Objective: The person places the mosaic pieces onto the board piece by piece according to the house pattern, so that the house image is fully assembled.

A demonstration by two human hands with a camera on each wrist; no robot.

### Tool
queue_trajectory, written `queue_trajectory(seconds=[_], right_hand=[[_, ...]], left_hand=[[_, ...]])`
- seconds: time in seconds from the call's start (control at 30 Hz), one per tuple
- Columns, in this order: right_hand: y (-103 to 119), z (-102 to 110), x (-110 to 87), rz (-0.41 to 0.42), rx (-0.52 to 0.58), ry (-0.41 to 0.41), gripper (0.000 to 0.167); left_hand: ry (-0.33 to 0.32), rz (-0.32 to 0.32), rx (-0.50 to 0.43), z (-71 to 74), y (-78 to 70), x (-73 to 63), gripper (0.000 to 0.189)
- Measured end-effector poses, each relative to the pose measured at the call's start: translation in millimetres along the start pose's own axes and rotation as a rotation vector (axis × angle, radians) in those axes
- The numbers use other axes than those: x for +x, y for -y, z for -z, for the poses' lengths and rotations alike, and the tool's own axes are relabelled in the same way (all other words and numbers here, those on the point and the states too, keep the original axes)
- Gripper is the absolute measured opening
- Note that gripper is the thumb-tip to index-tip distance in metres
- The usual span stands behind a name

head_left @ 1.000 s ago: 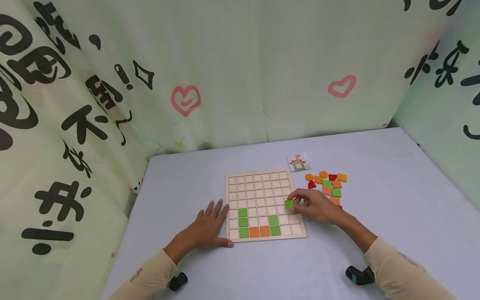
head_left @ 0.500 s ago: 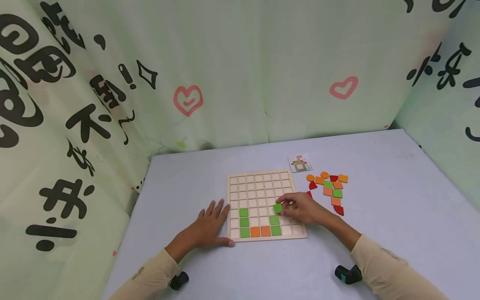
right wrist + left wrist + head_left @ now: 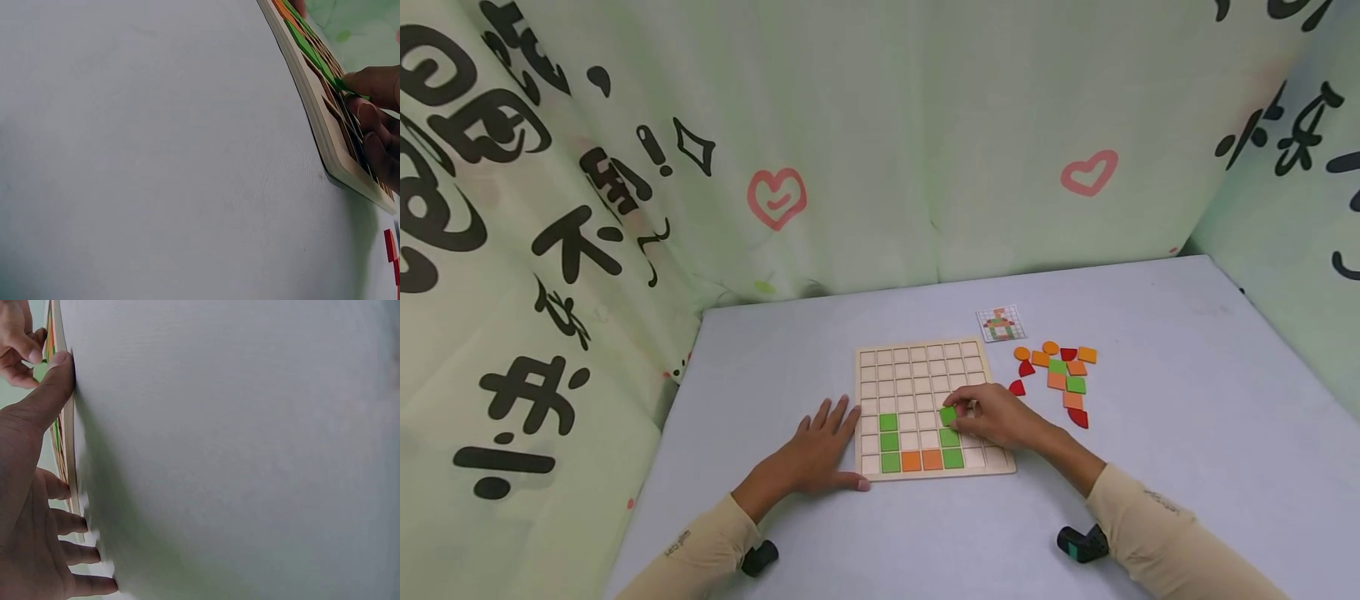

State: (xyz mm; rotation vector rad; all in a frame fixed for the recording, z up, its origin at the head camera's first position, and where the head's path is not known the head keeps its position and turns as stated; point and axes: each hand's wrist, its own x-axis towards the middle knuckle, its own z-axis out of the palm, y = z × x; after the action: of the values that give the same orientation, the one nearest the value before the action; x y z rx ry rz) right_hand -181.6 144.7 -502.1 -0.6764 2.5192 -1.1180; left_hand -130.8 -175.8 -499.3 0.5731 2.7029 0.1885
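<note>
A wooden grid board lies on the table. Green square tiles form a column on its left, with two orange tiles along the bottom row and two more green ones at the right. My right hand pinches a green square tile by its edge, over the cell just above that right green column. The same tile and fingers show at the right of the right wrist view. With fingers spread, my left hand rests at the board's left edge, its thumb at the near left corner.
Right of the board lies a loose group of orange, green and red tiles, some round, some wedge-shaped. A small printed pattern card lies behind it. Patterned curtains hang around the white table.
My right hand has carried the green tile leftward from the board's right side to above the right green column. The left hand has stayed in place.
</note>
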Motion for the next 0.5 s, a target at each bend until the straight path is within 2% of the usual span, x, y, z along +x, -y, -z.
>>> queue_trajectory(seconds=[0.5], right_hand=[[3.4,-7.0,3.2,0.038,-0.076,-0.065,0.023]], left_hand=[[0.017,0.007,0.006,1.2,0.1,0.4,0.116]])
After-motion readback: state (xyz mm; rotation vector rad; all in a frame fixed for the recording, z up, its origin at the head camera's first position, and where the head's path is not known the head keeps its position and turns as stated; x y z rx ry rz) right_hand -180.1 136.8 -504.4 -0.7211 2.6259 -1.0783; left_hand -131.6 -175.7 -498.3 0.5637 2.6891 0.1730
